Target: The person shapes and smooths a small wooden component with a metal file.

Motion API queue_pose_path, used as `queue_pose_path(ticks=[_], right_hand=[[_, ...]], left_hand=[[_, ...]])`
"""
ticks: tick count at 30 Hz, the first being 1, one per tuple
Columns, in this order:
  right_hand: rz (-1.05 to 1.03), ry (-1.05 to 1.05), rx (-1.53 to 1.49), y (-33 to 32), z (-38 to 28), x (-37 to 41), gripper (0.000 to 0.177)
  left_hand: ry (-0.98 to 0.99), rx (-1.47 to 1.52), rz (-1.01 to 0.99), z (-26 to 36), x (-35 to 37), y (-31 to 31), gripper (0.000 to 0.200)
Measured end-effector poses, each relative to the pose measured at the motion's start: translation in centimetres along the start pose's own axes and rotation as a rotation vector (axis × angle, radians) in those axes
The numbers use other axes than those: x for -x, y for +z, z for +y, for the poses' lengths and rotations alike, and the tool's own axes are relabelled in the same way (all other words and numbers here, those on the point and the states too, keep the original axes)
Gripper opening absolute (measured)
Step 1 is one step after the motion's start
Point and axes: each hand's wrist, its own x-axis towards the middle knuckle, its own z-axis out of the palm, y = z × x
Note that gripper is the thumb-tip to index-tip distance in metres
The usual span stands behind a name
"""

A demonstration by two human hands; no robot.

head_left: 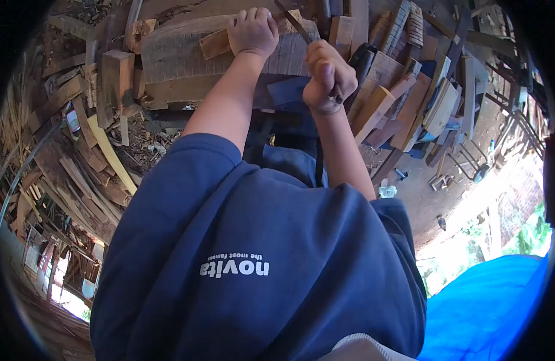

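My left hand is closed over a short brown wood block, fingers curled across its top. That block rests on a thick, weathered wooden beam in front of me. To the right, my right hand is in a fist around a long, narrow, dark metal tool, shaped like a file. The tool slants up and to the left, its far end near the top edge of the view. A small end of it shows below my fist. Whether it touches the block is hard to see.
Offcuts and blocks are piled at the right, beside a dark rounded object. An upright post stands left of the beam. Long wood strips lie at the far left. A blue tarp hangs at lower right.
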Motion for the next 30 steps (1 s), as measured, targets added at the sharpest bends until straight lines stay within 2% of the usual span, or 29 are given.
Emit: queue_pose_path(ticks=[1, 3, 4, 7, 9, 10, 13, 15, 16, 17, 19, 20, 21, 22, 23, 25, 27, 28, 30], right_hand=[[0.002, 0.0, 0.011, -0.5, -1.3, 0.6, 0.036], [-0.254, -0.1, 0.372, -2.0, -5.7, 1.6, 0.035], [-0.254, -0.11, 0.373, -2.3, -7.5, 1.8, 0.035], [0.051, -0.055, -0.058, -3.3, -13.5, 3.0, 0.045], [0.121, 0.184, -0.292, -6.5, -16.4, 4.0, 0.05], [0.123, 0.177, -0.286, -7.4, -16.6, 4.3, 0.05], [0.254, 0.172, -0.191, -8.3, -16.0, 4.9, 0.052], [0.413, 0.169, 0.05, -7.6, -15.1, 5.6, 0.054], [0.423, 0.305, 0.055, -7.6, -14.9, 6.2, 0.057], [0.441, 0.289, 0.051, -7.7, -15.2, 6.9, 0.057], [0.42, 0.534, 0.424, -7.4, -16.0, 7.2, 0.058], [0.31, 0.494, 0.609, -8.1, -16.5, 7.5, 0.051], [0.332, 0.487, 0.6, -8.8, -17.5, 7.9, 0.051], [0.276, 0.783, 0.447, -9.3, -18.9, 8.3, 0.041], [0.21, 1.066, 0.279, -9.5, -20.0, 8.6, 0.035], [0.256, 1.001, 0.229, -8.2, -20.7, 9.0, 0.037], [0.045, 0.971, 0.124, -8.7, -20.3, 11.0, 0.045], [0.024, 1.128, -0.113, -9.8, -20.2, 12.0, 0.054], [-0.001, 1.129, -0.131, -8.5, -21.0, 10.9, 0.055]], left_hand=[[0.005, 0.009, -0.003, 0.1, 0.4, -0.1, 0.017], [0.011, 0.018, -0.01, 0.0, 0.0, -0.1, 0.018], [0.012, 0.02, -0.001, 0.0, -0.4, -0.1, 0.018], [-0.031, 0.019, -0.017, 0.0, -0.2, 0.2, 0.018], [0.0, 0.024, 0.109, -0.2, 0.1, 0.7, 0.013], [0.006, 0.03, 0.114, -0.2, 0.2, 0.6, 0.013], [0.013, 0.02, 0.103, 0.0, 0.0, 0.3, 0.013], [0.034, 0.026, 0.139, -0.1, 0.2, 0.4, 0.013], [0.051, 0.024, 0.15, -0.2, 0.3, 0.6, 0.013], [0.054, 0.009, 0.148, -0.3, 0.4, 0.8, 0.016], [0.074, -0.012, 0.167, -0.4, 0.2, 0.7, 0.019], [0.093, 0.021, 0.162, -0.5, 0.2, 0.6, 0.023], [0.116, 0.054, 0.149, -0.6, 0.4, 0.5, 0.028], [0.121, 0.071, 0.073, -0.8, 0.5, 0.2, 0.035], [0.143, 0.068, 0.079, -0.9, 0.7, -0.1, 0.035], [0.197, 0.121, 0.018, -1.0, 1.2, -1.2, 0.037], [0.215, 0.123, -0.012, -0.9, 1.7, -2.3, 0.038], [0.211, 0.127, -0.044, -0.9, 2.0, -2.8, 0.039], [0.229, 0.129, -0.068, -0.8, 2.3, -3.8, 0.038]])
